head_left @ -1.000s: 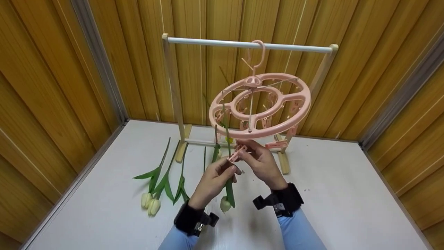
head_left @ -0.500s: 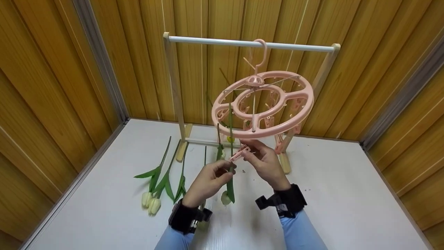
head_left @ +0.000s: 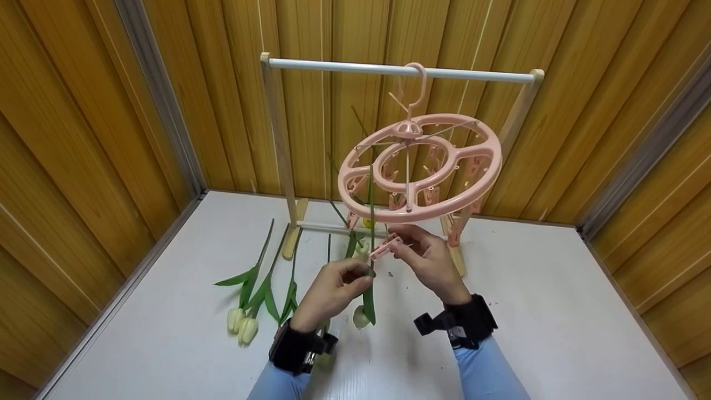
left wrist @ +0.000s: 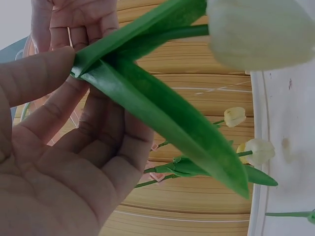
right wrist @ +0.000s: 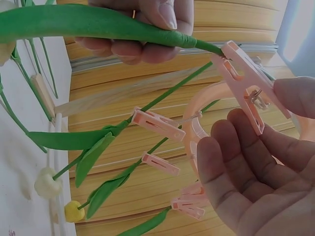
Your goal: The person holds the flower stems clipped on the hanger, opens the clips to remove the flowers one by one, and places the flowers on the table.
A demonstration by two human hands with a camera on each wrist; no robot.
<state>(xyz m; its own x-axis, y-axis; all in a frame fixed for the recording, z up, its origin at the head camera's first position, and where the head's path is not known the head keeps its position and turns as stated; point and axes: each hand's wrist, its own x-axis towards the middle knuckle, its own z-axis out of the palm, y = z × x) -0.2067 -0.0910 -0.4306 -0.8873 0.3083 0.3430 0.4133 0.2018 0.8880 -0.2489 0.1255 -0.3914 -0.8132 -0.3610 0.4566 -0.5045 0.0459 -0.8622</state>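
My left hand [head_left: 333, 291] pinches a white tulip [head_left: 361, 316] between thumb and fingers, just where its leaves meet the stem. The tulip hangs bloom down, its bare stem rising in front of the hanger's ring. A pink clothespin [head_left: 385, 248] is in the thumb and fingers of my right hand [head_left: 436, 266]. In the right wrist view that clothespin [right wrist: 263, 78] has its tips at the stem just above the leaves. Overhead hangs the round pink clip hanger [head_left: 444, 208]. Behind the held flower, another white tulip [right wrist: 48, 183] and a yellow tulip [right wrist: 75, 211] hang from clips.
The hanger hooks over a white bar [head_left: 344, 67] on a wooden-legged stand. Several white tulips [head_left: 247, 330] lie on the white table [head_left: 183, 333] at the left. A loose clothespin [head_left: 454, 230] dangles at the ring's right side. Wood-patterned walls [head_left: 222, 111] surround the table.
My left hand has shifted slightly down and left, away from the clothespin. The right hand has moved a little right. The dangling clothespin and the hanging white tulip behind have swung.
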